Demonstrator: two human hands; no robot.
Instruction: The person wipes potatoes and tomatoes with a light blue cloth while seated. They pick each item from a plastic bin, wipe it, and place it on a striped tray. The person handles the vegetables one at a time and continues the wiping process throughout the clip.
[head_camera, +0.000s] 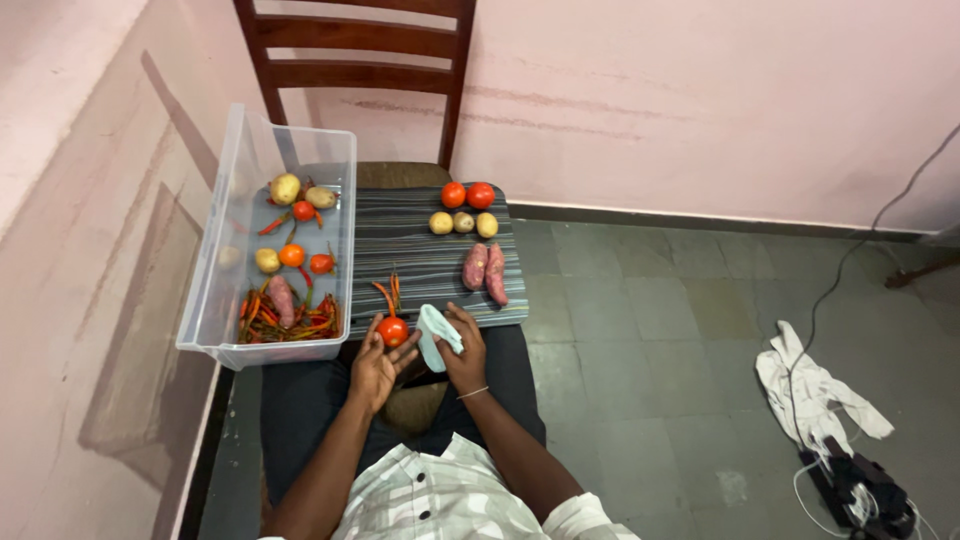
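Note:
My left hand (375, 368) holds a red tomato (393, 331) at the near edge of a striped mat (420, 250) laid over a chair seat. Right beside it, my right hand (463, 352) grips a folded pale cloth (436, 333) close to the tomato. On the mat lie two tomatoes (467, 194) at the far end, three small potatoes (463, 223) below them, two pink sweet potatoes (485, 270), and a few red chillies (389, 290) near the tomato in my hand.
A clear plastic tub (262, 245) on the left holds potatoes, tomatoes, a sweet potato and several chillies. A wooden chair back (355, 60) rises against the pink wall. On the tiled floor at right lie a white rag (815, 390), a cable and a dark device (865, 490).

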